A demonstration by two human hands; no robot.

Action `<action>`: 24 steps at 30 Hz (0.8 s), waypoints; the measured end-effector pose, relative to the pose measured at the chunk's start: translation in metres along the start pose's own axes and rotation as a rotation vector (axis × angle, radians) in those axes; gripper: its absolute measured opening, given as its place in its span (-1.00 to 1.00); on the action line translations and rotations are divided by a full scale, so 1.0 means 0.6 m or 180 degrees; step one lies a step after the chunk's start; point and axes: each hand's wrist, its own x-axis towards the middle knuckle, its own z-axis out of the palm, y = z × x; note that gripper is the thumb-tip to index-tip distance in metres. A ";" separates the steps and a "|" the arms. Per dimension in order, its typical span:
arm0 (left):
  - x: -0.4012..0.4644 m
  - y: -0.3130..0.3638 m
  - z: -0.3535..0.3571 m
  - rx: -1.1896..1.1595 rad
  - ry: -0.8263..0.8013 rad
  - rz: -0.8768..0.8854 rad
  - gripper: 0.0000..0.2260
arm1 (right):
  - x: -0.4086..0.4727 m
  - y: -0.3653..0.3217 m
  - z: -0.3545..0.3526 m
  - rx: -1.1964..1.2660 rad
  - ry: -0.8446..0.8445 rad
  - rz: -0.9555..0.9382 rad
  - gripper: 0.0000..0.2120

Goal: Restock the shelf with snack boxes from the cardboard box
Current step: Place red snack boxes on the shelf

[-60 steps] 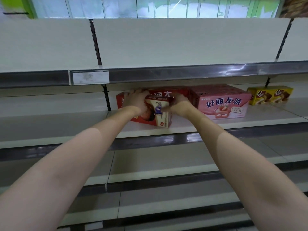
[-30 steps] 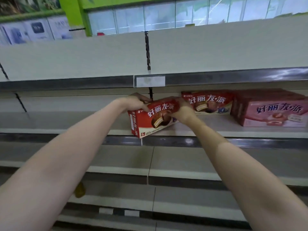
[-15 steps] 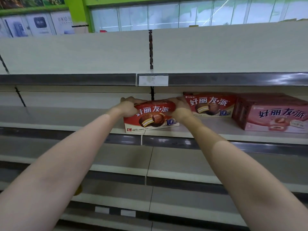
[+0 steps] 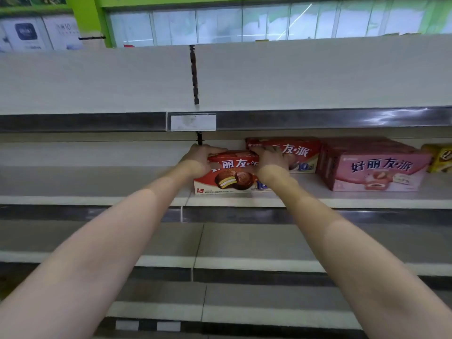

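Note:
A red snack box (image 4: 232, 178) with a chocolate pie picture stands upright on the white shelf (image 4: 97, 189), near its front edge. My left hand (image 4: 199, 159) grips the box's upper left corner and my right hand (image 4: 267, 159) grips its upper right corner, fingers curled over the top. Behind my right hand stands a second red snack box (image 4: 297, 151), partly hidden. The cardboard box is out of view.
Right of the red boxes stands a bigger pink snack box (image 4: 376, 171), then a yellow box (image 4: 440, 159) at the frame edge. The shelf above has a dark rail with a blank price label (image 4: 193, 122). Lower shelves (image 4: 244, 241) run beneath my forearms.
The tilted red box I held in the air came down and now stands upright on the shelf, pushed a little further back. Both hands stay on its top corners.

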 end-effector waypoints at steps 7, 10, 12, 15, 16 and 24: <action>0.064 0.108 0.084 0.0384 0.0099 0.0402 -0.55 | 0.002 0.127 -0.025 -0.0319 0.0265 0.0277 -0.41; 0.081 0.141 0.109 0.0827 0.0111 0.0582 -0.52 | 0.007 0.171 -0.028 -0.0481 0.0170 0.0235 -0.23; 0.089 0.147 0.117 0.1023 -0.0014 0.0581 -0.35 | 0.011 0.188 -0.023 -0.0616 0.0134 0.0166 -0.11; 0.094 0.145 0.121 0.1254 -0.0019 0.0601 -0.07 | 0.018 0.199 -0.011 -0.0784 0.0239 0.0084 -0.05; 0.097 0.144 0.123 0.1297 0.0037 0.0590 -0.05 | 0.021 0.200 -0.009 -0.0823 0.0291 0.0066 -0.04; 0.128 0.160 0.174 0.1501 0.0485 0.0496 -0.08 | 0.045 0.232 0.016 -0.0931 0.0741 -0.0052 -0.27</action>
